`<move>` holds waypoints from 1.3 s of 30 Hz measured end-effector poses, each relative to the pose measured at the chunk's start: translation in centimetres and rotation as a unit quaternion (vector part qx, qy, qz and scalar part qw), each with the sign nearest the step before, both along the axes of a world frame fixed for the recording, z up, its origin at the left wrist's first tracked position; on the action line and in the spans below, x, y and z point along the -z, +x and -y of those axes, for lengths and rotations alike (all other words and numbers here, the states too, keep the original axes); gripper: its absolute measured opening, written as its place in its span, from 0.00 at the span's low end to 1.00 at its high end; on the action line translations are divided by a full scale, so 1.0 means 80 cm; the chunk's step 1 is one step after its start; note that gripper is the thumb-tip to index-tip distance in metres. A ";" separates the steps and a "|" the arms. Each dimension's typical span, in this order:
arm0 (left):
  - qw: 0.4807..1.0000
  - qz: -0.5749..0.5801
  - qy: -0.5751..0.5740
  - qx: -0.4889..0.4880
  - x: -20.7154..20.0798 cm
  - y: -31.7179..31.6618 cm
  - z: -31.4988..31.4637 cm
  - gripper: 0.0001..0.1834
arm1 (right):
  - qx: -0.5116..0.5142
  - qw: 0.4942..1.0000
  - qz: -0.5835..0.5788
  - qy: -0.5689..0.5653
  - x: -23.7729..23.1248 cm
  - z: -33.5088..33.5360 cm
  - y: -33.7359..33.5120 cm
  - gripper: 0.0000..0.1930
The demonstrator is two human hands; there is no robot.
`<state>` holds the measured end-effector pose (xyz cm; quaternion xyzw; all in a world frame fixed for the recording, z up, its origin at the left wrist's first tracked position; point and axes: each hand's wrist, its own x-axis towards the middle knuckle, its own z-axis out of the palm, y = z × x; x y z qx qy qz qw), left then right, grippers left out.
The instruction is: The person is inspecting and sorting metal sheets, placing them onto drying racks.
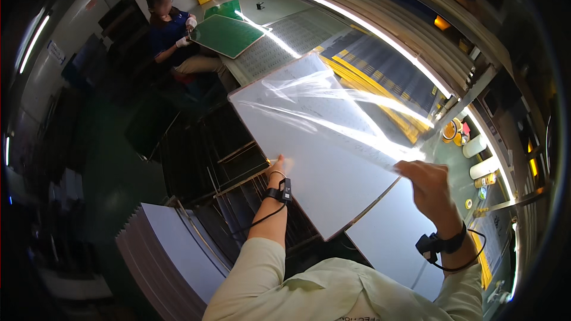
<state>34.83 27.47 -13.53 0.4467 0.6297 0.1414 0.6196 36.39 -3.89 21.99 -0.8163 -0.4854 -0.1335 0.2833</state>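
A large white panel (309, 184) lies slantwise before me. Shiny clear plastic film (333, 120) spreads over its far part, creased and full of bright reflections. Raised over the panel's right side, my right hand (423, 189) has its fingers pinched on the film's edge. My left hand (278, 166) is at the panel's left edge, thumb up along it and fingers mostly hidden; it appears to grip that edge. Both wrists wear a small black device on a strap. Another white panel (392, 235) lies at the near right, partly under the first.
A person (172, 35) in white gloves sits at the far left, handling a green panel (229, 37). Yellow-edged dark sheets (386, 71) lie beyond the film. White rolls (483, 168) and tape stand at right. Upright panels (172, 255) lean at lower left, beside a dark rack (238, 196).
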 end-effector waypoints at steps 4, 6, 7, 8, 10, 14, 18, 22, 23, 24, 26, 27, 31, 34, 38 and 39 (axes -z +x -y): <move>1.000 -0.012 -0.012 0.012 -0.023 0.007 0.028 0.38 | 0.053 0.998 -0.010 0.019 0.020 0.006 0.013 0.09; 0.995 -0.085 -0.030 0.040 -0.020 0.006 0.023 0.41 | 0.071 0.996 -0.029 0.038 0.031 0.011 0.019 0.09; 0.995 -0.086 -0.030 0.031 -0.018 0.003 0.023 0.41 | 0.092 0.993 -0.056 0.053 0.037 0.011 0.019 0.09; 0.997 -0.056 -0.044 0.026 -0.016 0.002 0.024 0.40 | 0.097 0.986 -0.103 0.089 0.037 0.008 0.020 0.08; 0.995 0.016 -0.101 0.007 -0.014 -0.008 0.023 0.39 | 0.077 0.994 -0.057 0.049 0.021 0.007 0.013 0.10; 0.997 -0.050 -0.036 0.052 0.000 -0.005 0.032 0.32 | -0.011 0.999 -0.027 -0.029 0.029 -0.013 0.000 0.12; 0.973 0.223 0.042 0.030 0.100 -0.034 -0.032 0.25 | -0.109 0.992 0.000 -0.068 0.069 -0.050 -0.012 0.11; 0.980 0.184 0.060 0.055 0.091 0.001 -0.108 0.27 | -0.121 0.983 -0.009 -0.139 0.113 -0.051 -0.005 0.10; 0.979 0.194 0.053 0.033 0.091 0.001 -0.124 0.29 | -0.129 0.979 -0.028 -0.157 0.118 -0.054 -0.010 0.11; 0.978 0.203 0.046 0.011 0.090 0.001 -0.138 0.30 | -0.147 0.974 -0.046 -0.168 0.127 -0.057 -0.013 0.12; 0.986 0.149 0.062 0.033 0.061 0.047 -0.108 0.31 | -0.121 0.972 -0.065 -0.191 0.119 -0.057 -0.010 0.13; 0.991 0.086 0.099 0.036 0.048 0.049 -0.105 0.32 | -0.119 0.969 -0.085 -0.198 0.113 -0.059 -0.012 0.14; 0.986 -0.033 0.160 -0.018 0.006 0.051 -0.110 0.27 | 0.227 0.924 -0.274 0.139 0.006 0.019 0.012 0.08; 0.993 0.004 0.112 -0.040 0.010 0.038 -0.134 0.24 | 0.199 0.959 -0.165 0.113 0.000 0.029 0.024 0.09; 0.990 0.000 0.143 -0.005 -0.008 0.036 -0.127 0.22 | 0.147 0.981 -0.112 0.063 0.008 0.045 0.044 0.07; 0.989 0.001 0.146 -0.006 -0.010 0.030 -0.130 0.22 | 0.127 0.989 -0.076 0.021 0.012 0.045 0.050 0.08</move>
